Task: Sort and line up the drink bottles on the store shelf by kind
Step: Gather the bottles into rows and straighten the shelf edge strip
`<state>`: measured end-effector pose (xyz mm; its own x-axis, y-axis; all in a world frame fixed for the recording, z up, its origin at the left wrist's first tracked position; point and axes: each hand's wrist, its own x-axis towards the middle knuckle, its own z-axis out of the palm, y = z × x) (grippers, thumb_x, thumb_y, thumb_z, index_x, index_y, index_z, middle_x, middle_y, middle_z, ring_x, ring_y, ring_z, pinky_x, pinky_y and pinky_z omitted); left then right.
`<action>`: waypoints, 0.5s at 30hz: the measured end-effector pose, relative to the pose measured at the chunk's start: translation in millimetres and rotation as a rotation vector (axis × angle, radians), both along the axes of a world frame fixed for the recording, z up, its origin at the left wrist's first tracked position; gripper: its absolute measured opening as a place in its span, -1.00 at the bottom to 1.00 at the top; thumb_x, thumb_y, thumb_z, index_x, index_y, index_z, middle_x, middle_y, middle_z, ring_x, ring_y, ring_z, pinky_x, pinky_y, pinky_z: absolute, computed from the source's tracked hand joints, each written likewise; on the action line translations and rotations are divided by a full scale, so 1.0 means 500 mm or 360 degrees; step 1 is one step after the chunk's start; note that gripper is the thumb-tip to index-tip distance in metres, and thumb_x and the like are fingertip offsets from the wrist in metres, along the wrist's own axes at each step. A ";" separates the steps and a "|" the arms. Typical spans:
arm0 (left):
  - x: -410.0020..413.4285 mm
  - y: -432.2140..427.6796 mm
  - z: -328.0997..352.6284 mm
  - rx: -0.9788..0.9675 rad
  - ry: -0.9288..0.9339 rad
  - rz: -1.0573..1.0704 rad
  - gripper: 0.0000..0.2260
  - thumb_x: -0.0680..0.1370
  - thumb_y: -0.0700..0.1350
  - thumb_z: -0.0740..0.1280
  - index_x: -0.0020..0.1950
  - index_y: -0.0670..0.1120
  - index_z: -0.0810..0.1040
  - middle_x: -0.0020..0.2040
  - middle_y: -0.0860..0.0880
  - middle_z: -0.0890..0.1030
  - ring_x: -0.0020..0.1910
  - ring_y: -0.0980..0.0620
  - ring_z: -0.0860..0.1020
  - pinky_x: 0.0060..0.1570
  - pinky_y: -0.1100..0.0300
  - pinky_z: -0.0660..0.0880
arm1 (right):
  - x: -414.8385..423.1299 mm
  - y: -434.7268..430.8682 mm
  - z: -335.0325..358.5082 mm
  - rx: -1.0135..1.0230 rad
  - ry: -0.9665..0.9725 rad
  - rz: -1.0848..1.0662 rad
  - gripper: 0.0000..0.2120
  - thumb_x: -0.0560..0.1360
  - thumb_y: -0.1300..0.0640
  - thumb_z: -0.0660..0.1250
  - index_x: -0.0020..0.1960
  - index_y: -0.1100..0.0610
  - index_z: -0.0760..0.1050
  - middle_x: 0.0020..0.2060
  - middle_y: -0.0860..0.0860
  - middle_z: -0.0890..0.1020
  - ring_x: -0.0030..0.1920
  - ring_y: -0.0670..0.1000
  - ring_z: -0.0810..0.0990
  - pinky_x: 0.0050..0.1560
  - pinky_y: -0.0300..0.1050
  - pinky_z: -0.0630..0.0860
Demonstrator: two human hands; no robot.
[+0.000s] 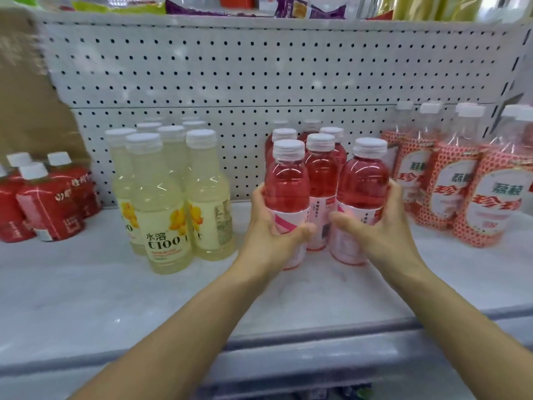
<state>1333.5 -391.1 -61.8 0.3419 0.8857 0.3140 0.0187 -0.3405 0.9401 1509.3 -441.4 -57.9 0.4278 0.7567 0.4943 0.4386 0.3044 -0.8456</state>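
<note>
Shelf (86, 284): four kinds grouped. Patterned bottles (461, 183) right; yellow bottles (167, 197) left of centre; red bottles (43, 203) far left; pink bottles (320, 174) centre. Left hand (268, 226) grasps near-left pink bottle (287, 180); right hand (383, 226) grasps near-right pink bottle (364, 180), standing slightly apart. Pink front row likely left to square up.

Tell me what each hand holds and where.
The left hand grips the front-left pink bottle, the right hand the front-right pink bottle, each around its labelled lower body.

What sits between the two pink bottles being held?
Head view: a middle pink bottle stands, slightly back, between the left pink bottle in the left hand and the right pink bottle in the right hand.
</note>
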 end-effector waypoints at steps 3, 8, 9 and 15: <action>0.010 0.001 -0.001 0.0011 0.0030 0.0041 -0.26 0.47 -0.26 0.50 0.46 0.10 0.13 0.21 0.11 0.59 0.13 0.28 0.60 0.00 0.42 0.48 | 0.003 0.006 -0.001 -0.0023 0.0003 0.0010 -0.19 0.35 0.11 0.58 0.42 -0.03 0.16 0.13 -0.23 0.51 0.10 -0.38 0.50 0.05 -0.42 0.41; 0.001 -0.019 0.009 0.0113 0.0260 0.0166 -0.32 0.50 -0.14 0.50 0.44 0.10 0.15 0.23 0.14 0.56 0.13 0.30 0.57 0.07 0.38 0.47 | 0.002 -0.006 0.006 -0.0135 -0.0053 0.0059 -0.20 0.42 0.12 0.52 0.45 -0.07 0.07 0.25 -0.11 0.46 0.22 -0.13 0.47 0.23 -0.15 0.39; -0.006 -0.025 0.012 0.0117 0.0346 0.0183 -0.33 0.51 -0.11 0.49 0.45 0.09 0.15 0.24 0.13 0.55 0.15 0.27 0.57 0.14 0.29 0.49 | 0.002 -0.013 0.007 -0.0166 -0.0077 0.0083 -0.21 0.43 0.13 0.50 0.43 -0.14 0.06 0.28 -0.10 0.43 0.27 -0.10 0.45 0.31 -0.06 0.40; -0.053 -0.128 0.034 0.0278 0.1024 0.0311 -0.33 0.54 0.06 0.42 0.55 0.08 0.15 0.47 0.05 0.39 0.41 0.08 0.39 0.31 0.20 0.29 | 0.002 -0.099 0.011 -0.0467 -0.0339 0.0123 -0.34 0.45 -0.01 0.37 0.44 -0.16 0.12 0.35 -0.02 0.36 0.39 0.04 0.36 0.40 0.14 0.33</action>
